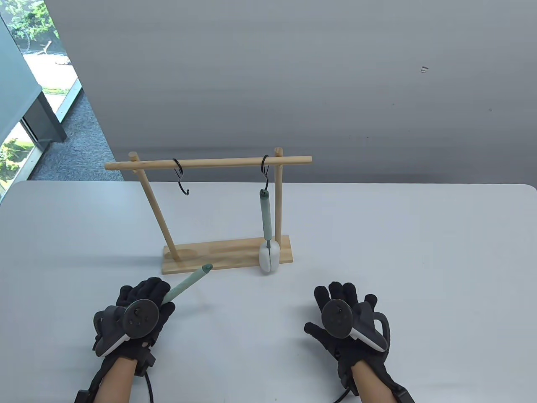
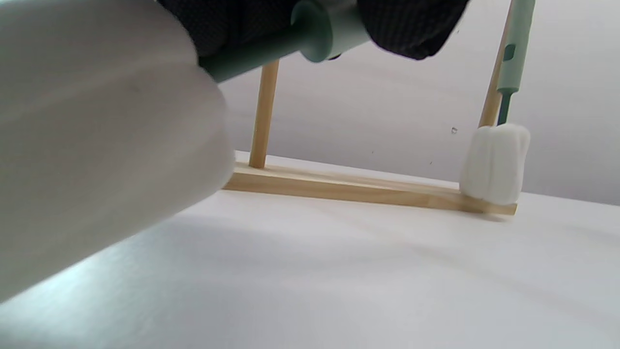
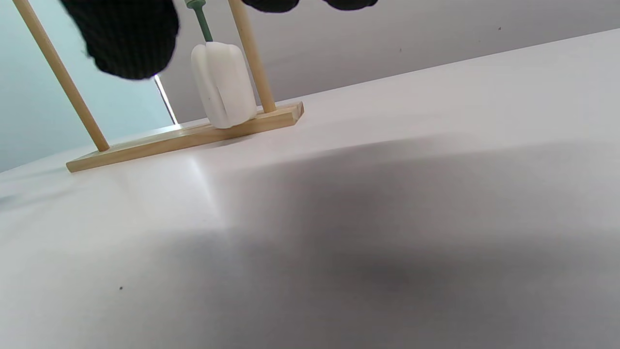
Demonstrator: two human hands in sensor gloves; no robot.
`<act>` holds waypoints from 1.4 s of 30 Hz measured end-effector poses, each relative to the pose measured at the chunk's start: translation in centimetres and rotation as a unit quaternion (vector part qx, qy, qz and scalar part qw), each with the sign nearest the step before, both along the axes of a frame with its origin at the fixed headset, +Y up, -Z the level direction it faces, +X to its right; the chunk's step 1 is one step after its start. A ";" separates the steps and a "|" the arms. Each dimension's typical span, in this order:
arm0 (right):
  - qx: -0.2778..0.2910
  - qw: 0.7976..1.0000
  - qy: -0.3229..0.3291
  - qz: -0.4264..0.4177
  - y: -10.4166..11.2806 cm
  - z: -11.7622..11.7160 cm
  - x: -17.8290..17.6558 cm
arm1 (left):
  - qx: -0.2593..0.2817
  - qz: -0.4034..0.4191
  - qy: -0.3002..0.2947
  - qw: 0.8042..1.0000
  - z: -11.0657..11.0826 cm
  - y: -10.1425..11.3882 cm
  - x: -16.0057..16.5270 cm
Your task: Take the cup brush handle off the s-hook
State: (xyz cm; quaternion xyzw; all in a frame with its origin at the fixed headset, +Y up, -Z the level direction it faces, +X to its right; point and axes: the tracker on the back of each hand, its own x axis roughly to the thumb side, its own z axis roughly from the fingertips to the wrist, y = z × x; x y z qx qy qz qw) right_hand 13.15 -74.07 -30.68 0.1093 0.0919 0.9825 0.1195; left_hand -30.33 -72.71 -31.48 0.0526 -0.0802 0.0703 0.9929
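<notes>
Table view: wooden rack (image 1: 226, 256) on white counter (image 1: 377, 260), crossbar (image 1: 209, 163) carrying two black s-hooks. Left s-hook (image 1: 180, 176) bare. Right s-hook (image 1: 265, 170) carrying second cup brush (image 1: 266, 228) by its handle tip, white sponge head hanging low at the base's front edge; touching or not, cannot tell. Left hand (image 1: 140, 308) near the counter's front edge, fingers wrapped round the green handle of cup brush (image 1: 188, 284); handle tip angled up and right toward rack base, clear of both hooks. Right hand (image 1: 346, 317) well apart to the right, palm down, fingers spread, gripping nothing.

Left wrist view: gloved fingers (image 2: 411, 24) at top edge closed over green handle (image 2: 319, 34). Large blurred white mass filling left side, likely this brush's sponge head (image 2: 97, 145), too blurred to confirm. Rack base (image 2: 363, 191) behind, one post upright. Hanging brush's sponge (image 2: 494, 165) at the base's right end.

Right wrist view: fingertips (image 3: 131, 39) at top edge, nothing between them. Counter shadowed below. Rack base (image 3: 184, 138) beyond, hanging sponge (image 3: 223, 85) just beside right post (image 3: 249, 58).
</notes>
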 end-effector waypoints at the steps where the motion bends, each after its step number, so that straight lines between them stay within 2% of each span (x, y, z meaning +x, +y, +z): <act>1: -0.001 1.000 0.000 0.001 0.0 0.0 0.0 | -0.012 -0.008 0.003 1.000 0.0 -0.3 -0.2; 11: -0.010 1.000 0.003 0.009 0.0 0.1 -0.1 | -0.119 -0.118 0.010 0.986 -0.6 -2.6 -1.2; 25: -0.025 1.000 -0.007 0.008 0.0 0.2 0.1 | -0.173 -0.181 0.032 0.968 -1.0 -3.6 -1.6; 36: -0.029 0.999 -0.007 0.009 0.0 0.1 0.2 | -0.196 -0.173 0.041 0.964 -1.0 -3.4 -1.9; 42: -0.029 1.000 -0.010 0.000 0.1 0.2 0.3 | -0.197 -0.088 0.046 0.975 -0.6 -1.8 -2.2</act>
